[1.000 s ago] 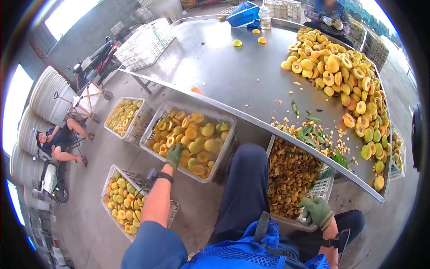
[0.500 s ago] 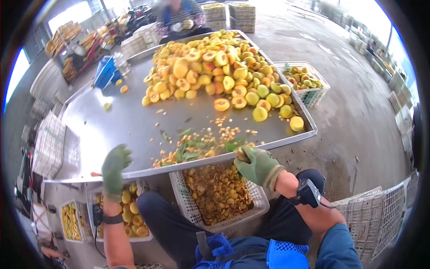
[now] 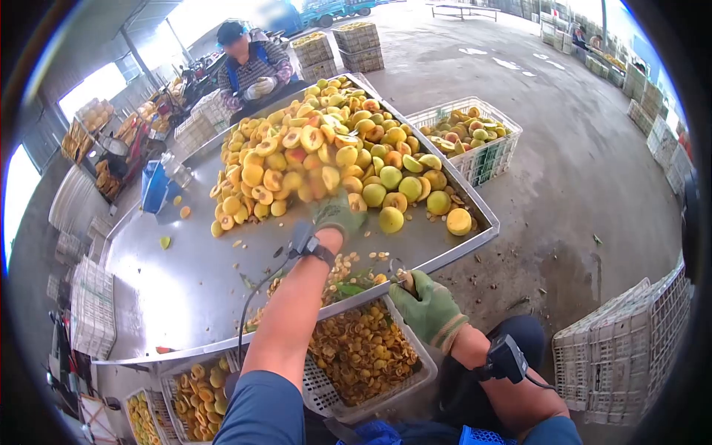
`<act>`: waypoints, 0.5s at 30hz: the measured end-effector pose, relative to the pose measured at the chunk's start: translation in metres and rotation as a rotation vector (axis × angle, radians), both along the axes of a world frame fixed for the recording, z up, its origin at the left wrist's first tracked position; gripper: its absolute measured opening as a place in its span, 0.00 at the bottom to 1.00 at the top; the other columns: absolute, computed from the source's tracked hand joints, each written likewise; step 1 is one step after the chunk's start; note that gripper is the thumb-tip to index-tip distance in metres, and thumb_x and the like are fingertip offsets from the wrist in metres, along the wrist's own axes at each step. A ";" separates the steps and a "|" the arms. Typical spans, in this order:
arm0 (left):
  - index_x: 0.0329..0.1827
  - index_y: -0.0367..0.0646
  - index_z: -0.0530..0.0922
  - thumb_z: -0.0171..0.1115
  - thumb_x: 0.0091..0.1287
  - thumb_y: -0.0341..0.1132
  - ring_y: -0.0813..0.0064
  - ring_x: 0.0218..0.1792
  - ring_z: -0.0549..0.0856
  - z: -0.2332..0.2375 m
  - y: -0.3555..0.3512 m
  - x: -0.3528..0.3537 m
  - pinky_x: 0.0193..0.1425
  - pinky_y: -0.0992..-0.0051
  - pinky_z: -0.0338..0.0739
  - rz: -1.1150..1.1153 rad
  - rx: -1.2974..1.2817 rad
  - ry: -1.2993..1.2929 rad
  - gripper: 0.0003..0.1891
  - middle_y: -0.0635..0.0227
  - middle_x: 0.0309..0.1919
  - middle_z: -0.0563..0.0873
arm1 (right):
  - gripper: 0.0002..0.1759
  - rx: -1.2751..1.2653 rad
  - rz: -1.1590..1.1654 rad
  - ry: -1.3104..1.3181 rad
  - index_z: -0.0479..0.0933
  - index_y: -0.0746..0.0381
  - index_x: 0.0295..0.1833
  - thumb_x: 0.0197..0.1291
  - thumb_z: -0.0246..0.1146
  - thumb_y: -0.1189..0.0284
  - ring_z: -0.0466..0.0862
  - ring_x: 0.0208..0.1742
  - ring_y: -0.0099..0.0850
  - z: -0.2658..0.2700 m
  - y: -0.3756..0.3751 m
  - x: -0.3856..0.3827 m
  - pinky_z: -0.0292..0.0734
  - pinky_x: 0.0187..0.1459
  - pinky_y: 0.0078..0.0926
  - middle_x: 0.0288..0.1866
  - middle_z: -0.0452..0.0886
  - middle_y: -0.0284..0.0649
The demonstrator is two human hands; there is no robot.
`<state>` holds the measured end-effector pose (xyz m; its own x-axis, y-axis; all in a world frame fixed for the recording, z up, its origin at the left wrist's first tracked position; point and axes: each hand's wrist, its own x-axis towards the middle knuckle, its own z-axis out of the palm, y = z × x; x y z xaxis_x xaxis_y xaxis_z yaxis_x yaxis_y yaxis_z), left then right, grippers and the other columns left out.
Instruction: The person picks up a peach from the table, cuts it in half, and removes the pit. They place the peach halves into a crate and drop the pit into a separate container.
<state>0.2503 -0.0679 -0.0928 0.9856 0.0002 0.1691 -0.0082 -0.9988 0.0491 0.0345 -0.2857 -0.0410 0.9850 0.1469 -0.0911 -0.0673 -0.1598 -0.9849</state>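
So the view's a clock face: the pile of halved yellow-orange fruit [image 3: 297,148] sits around eleven, all smooth rounded skins and cut faces with pit hollows, heaped on a shiny sheet-metal worktop [image 3: 174,297] with a raised lip. Left hand [image 3: 340,213], in a green knit glove, is mid-dial at the pile's near edge; its fingers are too hidden and blurry to tell if they're gripping anything. Right hand [image 3: 426,304], same kind of glove, is near five with fingers curled tight on a small tool [image 3: 402,274] with a thin curved end. Pale oval kernels [image 3: 345,265] are scattered on the metal below centre. At six there's a perforated plastic crate [image 3: 425,374] full of curled brown scraps [image 3: 363,348]. Another slatted crate [image 3: 495,165] of fruit is at two, and a blue container [image 3: 155,189] leans near nine.
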 end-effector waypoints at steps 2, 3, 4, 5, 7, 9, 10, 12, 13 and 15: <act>0.69 0.49 0.77 0.64 0.67 0.56 0.50 0.61 0.84 0.009 -0.003 -0.008 0.79 0.46 0.57 -0.110 -0.084 -0.028 0.31 0.52 0.56 0.88 | 0.15 -0.020 0.001 0.039 0.79 0.65 0.47 0.71 0.65 0.63 0.79 0.34 0.26 0.000 -0.004 0.005 0.78 0.41 0.33 0.32 0.82 0.39; 0.65 0.49 0.79 0.64 0.67 0.55 0.50 0.59 0.85 0.014 -0.001 -0.015 0.78 0.46 0.58 -0.168 -0.089 -0.032 0.28 0.52 0.55 0.88 | 0.15 -0.042 -0.004 0.034 0.79 0.65 0.47 0.71 0.65 0.63 0.79 0.34 0.25 0.004 -0.005 0.008 0.78 0.41 0.33 0.31 0.82 0.39; 0.62 0.49 0.82 0.64 0.68 0.53 0.50 0.56 0.86 0.019 0.001 -0.025 0.78 0.45 0.59 -0.223 -0.094 -0.035 0.25 0.52 0.54 0.89 | 0.15 -0.065 -0.007 0.031 0.79 0.65 0.47 0.71 0.65 0.62 0.79 0.34 0.25 0.008 -0.005 0.011 0.78 0.41 0.32 0.31 0.81 0.39; 0.52 0.45 0.85 0.66 0.68 0.44 0.55 0.49 0.89 0.031 0.000 -0.044 0.72 0.47 0.68 -0.275 -0.163 -0.090 0.16 0.54 0.49 0.90 | 0.13 -0.013 0.020 0.069 0.79 0.65 0.48 0.71 0.65 0.64 0.78 0.34 0.22 0.011 -0.003 0.014 0.77 0.39 0.29 0.32 0.81 0.36; 0.53 0.41 0.82 0.62 0.68 0.38 0.62 0.45 0.89 0.045 -0.002 -0.087 0.59 0.58 0.78 -0.232 -0.638 -0.052 0.14 0.57 0.43 0.90 | 0.10 0.097 0.078 0.146 0.79 0.64 0.50 0.72 0.65 0.68 0.75 0.34 0.16 0.013 0.005 0.019 0.75 0.35 0.23 0.33 0.80 0.29; 0.56 0.39 0.80 0.59 0.68 0.32 0.67 0.44 0.89 0.057 0.008 -0.132 0.50 0.65 0.85 -0.165 -1.083 0.090 0.15 0.60 0.42 0.89 | 0.15 0.117 0.187 0.052 0.79 0.65 0.51 0.72 0.65 0.63 0.80 0.34 0.26 0.008 0.017 0.016 0.77 0.39 0.31 0.34 0.84 0.39; 0.58 0.38 0.78 0.58 0.68 0.30 0.68 0.45 0.88 0.063 0.016 -0.153 0.48 0.67 0.86 -0.128 -1.294 0.211 0.16 0.60 0.44 0.88 | 0.17 0.128 0.247 0.004 0.79 0.65 0.52 0.72 0.65 0.60 0.82 0.35 0.31 0.006 0.025 0.014 0.79 0.41 0.34 0.35 0.85 0.44; 0.63 0.37 0.75 0.57 0.68 0.27 0.67 0.47 0.88 0.063 0.034 -0.191 0.47 0.69 0.86 -0.155 -1.474 0.279 0.20 0.61 0.48 0.87 | 0.18 0.052 0.336 -0.060 0.79 0.65 0.53 0.73 0.64 0.60 0.85 0.37 0.35 0.007 0.039 0.012 0.79 0.43 0.36 0.37 0.87 0.46; 0.65 0.37 0.73 0.57 0.68 0.27 0.66 0.48 0.88 0.058 0.039 -0.207 0.48 0.69 0.87 -0.228 -1.438 0.235 0.21 0.60 0.50 0.86 | 0.18 0.011 0.379 -0.090 0.79 0.65 0.54 0.73 0.64 0.60 0.87 0.38 0.37 0.007 0.047 0.008 0.80 0.43 0.37 0.38 0.88 0.47; 0.67 0.38 0.72 0.56 0.72 0.32 0.68 0.50 0.87 0.066 0.039 -0.230 0.50 0.71 0.87 -0.275 -1.590 0.218 0.21 0.61 0.52 0.85 | 0.19 0.052 0.408 -0.141 0.79 0.65 0.55 0.73 0.64 0.60 0.88 0.41 0.40 0.003 0.061 0.003 0.80 0.44 0.39 0.40 0.88 0.48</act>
<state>0.0206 -0.0285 -0.0273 0.9893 -0.1417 0.0354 -0.0230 0.0881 0.9958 0.0374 -0.2242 -0.0379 0.8478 0.5272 0.0579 0.1266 -0.0953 -0.9874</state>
